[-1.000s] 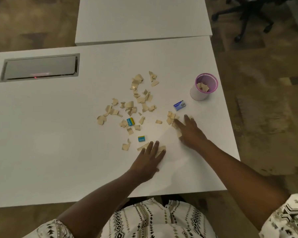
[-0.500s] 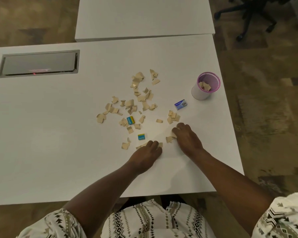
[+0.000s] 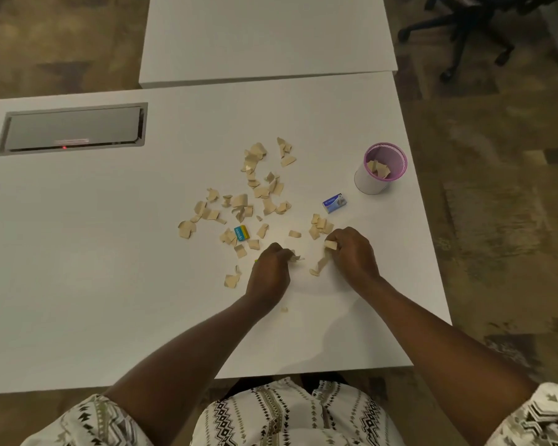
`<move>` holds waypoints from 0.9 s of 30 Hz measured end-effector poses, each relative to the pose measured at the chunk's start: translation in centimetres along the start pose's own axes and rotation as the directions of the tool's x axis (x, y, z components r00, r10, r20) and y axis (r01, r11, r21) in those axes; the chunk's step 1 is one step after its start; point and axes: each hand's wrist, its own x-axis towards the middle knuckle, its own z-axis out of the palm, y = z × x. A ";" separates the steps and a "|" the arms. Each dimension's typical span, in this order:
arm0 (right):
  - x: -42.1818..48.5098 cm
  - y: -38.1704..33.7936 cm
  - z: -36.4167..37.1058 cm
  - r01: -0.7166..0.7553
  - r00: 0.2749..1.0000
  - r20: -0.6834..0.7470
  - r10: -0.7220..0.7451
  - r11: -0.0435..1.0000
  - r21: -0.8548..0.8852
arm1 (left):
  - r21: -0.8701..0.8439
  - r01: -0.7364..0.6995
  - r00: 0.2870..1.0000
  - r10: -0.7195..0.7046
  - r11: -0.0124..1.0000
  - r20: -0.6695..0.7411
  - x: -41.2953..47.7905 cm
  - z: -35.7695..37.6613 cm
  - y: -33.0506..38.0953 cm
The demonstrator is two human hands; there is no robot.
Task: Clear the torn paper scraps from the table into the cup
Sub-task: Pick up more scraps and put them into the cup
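Several tan torn paper scraps [image 3: 252, 201] lie scattered across the middle of the white table [image 3: 78, 252]. A white cup with a pink rim [image 3: 372, 180] stands at the right and holds a few scraps. My left hand [image 3: 269, 272] is curled on scraps near the table's front, with paper showing at its fingertips. My right hand [image 3: 353, 252] is curled too and pinches a scrap [image 3: 330, 244]. A few loose scraps [image 3: 318, 267] lie between the two hands. One small scrap [image 3: 284, 309] sits beside my left wrist.
A blue-and-white small box [image 3: 335, 203] lies between the scraps and the cup. A teal-and-yellow small box [image 3: 241, 233] sits among the scraps. A grey cable hatch [image 3: 73, 128] is set in the table at far left. A second table [image 3: 264, 37] abuts behind; an office chair base [image 3: 458, 30] stands far right.
Both hands went from flat on the table to curled, gathering scraps under the fingers. They drew inward toward each other. The second teal box near the left hand is now hidden.
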 end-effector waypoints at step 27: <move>6.3 -0.3 -8.7 -0.052 0.955 -0.259 0.142 0.943 0.328 | -0.330 0.318 0.942 -0.337 0.889 0.001 11.9 -3.0 7.9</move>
